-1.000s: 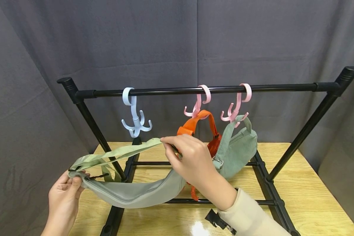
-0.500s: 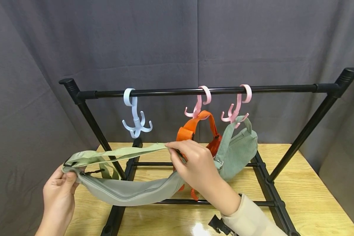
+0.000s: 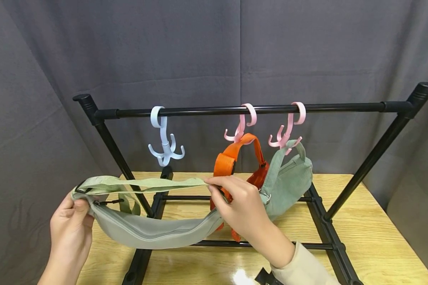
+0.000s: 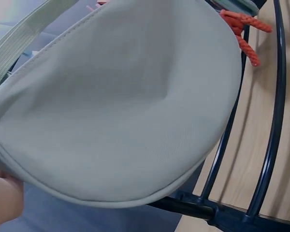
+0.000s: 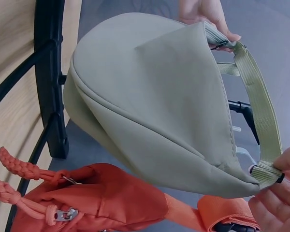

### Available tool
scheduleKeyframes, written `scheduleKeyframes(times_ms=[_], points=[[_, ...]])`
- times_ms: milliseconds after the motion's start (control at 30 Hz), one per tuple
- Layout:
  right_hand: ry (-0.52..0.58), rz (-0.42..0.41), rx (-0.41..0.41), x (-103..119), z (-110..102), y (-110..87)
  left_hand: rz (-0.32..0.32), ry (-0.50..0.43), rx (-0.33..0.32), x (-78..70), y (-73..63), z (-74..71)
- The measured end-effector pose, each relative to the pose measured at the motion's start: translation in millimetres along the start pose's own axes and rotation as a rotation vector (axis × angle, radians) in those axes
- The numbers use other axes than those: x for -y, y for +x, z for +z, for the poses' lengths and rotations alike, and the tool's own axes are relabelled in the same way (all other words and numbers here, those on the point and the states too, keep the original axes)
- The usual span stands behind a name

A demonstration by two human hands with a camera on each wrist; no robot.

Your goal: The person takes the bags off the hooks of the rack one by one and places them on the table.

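A pale grey-green sling bag (image 3: 157, 233) is held up level in front of the rack, its light green strap (image 3: 153, 184) stretched above it. My left hand (image 3: 71, 233) pinches the bag's left end between thumb and fingers, beside the zipper pull. At the other end, my right hand (image 3: 244, 213) pinches the strap where it joins the bag, near a black buckle (image 5: 268, 171) seen in the right wrist view. Beyond the right hand, an orange-red bag (image 3: 260, 174) hangs by its strap on a pink hook, with a green corduroy bag (image 3: 289, 186) to its right.
A black rack stands on a wooden table (image 3: 371, 229); its top bar (image 3: 199, 111) carries a light blue multi-prong hook (image 3: 166, 148), with nothing on its prongs, and two pink hooks (image 3: 283, 130). Lower crossbars run behind the held bag. Grey curtains (image 3: 164, 51) surround the table.
My left hand has moved left and slightly up, the right hand a little right and down. The strap between them now lies more level, and the bag is spread wider.
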State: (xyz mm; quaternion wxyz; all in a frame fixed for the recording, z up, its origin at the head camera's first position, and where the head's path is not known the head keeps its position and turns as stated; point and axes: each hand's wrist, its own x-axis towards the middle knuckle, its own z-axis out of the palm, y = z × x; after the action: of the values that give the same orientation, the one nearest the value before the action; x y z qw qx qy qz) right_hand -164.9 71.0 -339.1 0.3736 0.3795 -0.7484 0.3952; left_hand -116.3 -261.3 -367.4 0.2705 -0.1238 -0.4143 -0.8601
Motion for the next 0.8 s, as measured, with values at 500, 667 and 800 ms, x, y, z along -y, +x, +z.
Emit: scheduleKeyframes(times_ms=[500, 667, 800], points=[[0.019, 0.023, 0.002, -2, 1, -12.3, -0.002, -0.101, 0.043, -6.5, 6.2, 8.6], [0.009, -0.003, -0.002, -2, 3, -15.5, -0.004, -0.124, 0.048, -8.2, 7.1, 8.6], [-0.003, -0.016, 0.004, -2, 5, -18.0, -0.007, -0.135, 0.053, -9.8, 8.7, 9.0]])
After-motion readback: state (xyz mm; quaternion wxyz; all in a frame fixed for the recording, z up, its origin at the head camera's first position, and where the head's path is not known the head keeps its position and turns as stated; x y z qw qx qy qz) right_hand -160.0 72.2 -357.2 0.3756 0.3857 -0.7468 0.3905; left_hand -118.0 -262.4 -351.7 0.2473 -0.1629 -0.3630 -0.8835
